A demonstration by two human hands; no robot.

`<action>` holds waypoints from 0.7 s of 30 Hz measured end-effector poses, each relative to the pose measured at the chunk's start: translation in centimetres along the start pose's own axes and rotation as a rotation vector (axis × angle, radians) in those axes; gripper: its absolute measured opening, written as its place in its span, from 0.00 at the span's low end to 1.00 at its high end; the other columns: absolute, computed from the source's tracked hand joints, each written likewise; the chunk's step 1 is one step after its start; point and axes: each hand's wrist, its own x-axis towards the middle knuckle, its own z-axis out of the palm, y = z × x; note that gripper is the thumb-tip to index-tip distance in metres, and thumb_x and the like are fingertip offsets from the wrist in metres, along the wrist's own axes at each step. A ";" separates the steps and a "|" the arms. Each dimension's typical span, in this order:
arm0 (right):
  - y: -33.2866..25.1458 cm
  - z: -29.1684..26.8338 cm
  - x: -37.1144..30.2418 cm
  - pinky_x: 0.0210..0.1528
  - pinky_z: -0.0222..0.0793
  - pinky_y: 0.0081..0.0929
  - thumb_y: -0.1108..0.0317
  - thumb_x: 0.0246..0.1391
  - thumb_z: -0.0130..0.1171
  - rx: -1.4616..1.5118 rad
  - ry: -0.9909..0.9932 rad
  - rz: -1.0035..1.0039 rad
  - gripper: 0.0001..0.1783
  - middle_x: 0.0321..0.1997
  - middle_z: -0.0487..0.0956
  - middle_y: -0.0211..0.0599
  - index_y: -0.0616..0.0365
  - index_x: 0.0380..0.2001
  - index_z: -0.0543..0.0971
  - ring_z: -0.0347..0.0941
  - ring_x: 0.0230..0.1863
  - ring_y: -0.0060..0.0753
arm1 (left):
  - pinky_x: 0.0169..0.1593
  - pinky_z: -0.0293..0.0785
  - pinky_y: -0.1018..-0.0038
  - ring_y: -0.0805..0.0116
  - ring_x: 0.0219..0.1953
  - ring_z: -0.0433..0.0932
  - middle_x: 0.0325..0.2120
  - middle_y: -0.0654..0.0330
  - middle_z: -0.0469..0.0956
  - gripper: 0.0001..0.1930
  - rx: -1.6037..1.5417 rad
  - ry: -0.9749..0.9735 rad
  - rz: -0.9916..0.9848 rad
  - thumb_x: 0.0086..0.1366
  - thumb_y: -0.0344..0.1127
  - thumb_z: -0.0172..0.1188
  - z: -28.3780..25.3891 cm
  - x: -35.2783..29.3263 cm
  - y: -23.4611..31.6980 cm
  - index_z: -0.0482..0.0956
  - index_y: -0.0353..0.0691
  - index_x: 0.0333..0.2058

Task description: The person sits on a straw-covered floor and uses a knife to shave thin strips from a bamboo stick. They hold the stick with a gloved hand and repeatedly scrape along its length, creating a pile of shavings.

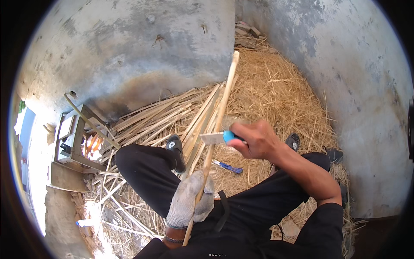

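My left hand [189, 200], in a grey-white knitted glove, is closed round the lower part of a long pale wooden stick [223, 99]. The stick slants up and away from my lap, its far end near the wall corner. In my bare right hand [257, 139] is a knife [213, 138] with a light blue handle, gripped in the fist. Its broad flat blade points left and lies across the stick, above the gloved hand; whether the edge touches the wood I cannot tell. A blue cutter-like tool [228, 166] lies on the straw between my legs.
Many split wooden strips [159, 114] are heaped at the left, beyond my knee. Straw-like shavings [276, 86] pile up between two grey walls [358, 86]. A wooden frame [79, 136] stands by the bright opening at left, near a white bottle-like object [85, 222].
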 end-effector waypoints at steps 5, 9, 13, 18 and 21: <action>7.0 1.2 -0.2 0.13 0.59 0.30 0.53 0.68 0.52 -0.309 0.242 0.269 0.18 0.12 0.67 0.26 0.56 0.31 0.74 0.63 0.10 0.27 | 0.10 0.56 0.76 0.73 0.06 0.59 0.11 0.65 0.63 0.20 -0.067 -0.131 0.031 0.76 0.51 0.47 -0.9 -0.1 -0.7 0.73 0.39 0.35; 8.7 -5.3 3.3 0.09 0.53 0.25 0.56 0.73 0.43 -0.177 0.473 0.534 0.19 0.12 0.65 0.23 0.58 0.34 0.73 0.59 0.10 0.20 | 0.07 0.55 0.78 0.77 0.03 0.56 0.06 0.66 0.61 0.22 -0.037 -0.183 -0.004 0.78 0.53 0.40 -0.8 -1.8 -1.8 0.69 0.40 0.33; 5.0 -4.0 0.7 0.10 0.54 0.27 0.55 0.72 0.46 0.098 0.330 0.251 0.18 0.12 0.66 0.24 0.56 0.32 0.73 0.62 0.10 0.22 | 0.06 0.54 0.80 0.79 0.03 0.55 0.05 0.69 0.59 0.26 -0.282 -0.241 -0.097 0.77 0.58 0.37 -0.3 0.1 -1.0 0.66 0.43 0.29; 0.2 -2.2 0.7 0.17 0.63 0.38 0.53 0.65 0.56 0.216 -0.086 0.047 0.17 0.12 0.69 0.37 0.55 0.31 0.73 0.69 0.12 0.42 | 0.06 0.53 0.81 0.80 0.03 0.55 0.05 0.70 0.59 0.27 -0.185 -0.303 -0.091 0.77 0.60 0.35 -0.4 0.0 -0.8 0.66 0.43 0.29; -0.1 -2.0 0.6 0.20 0.64 0.40 0.52 0.65 0.57 0.200 -0.107 0.117 0.18 0.11 0.69 0.40 0.55 0.31 0.73 0.70 0.13 0.47 | 0.08 0.50 0.80 0.78 0.04 0.53 0.06 0.68 0.58 0.24 -0.317 -0.400 -0.163 0.75 0.59 0.44 -1.1 0.4 -1.2 0.67 0.44 0.30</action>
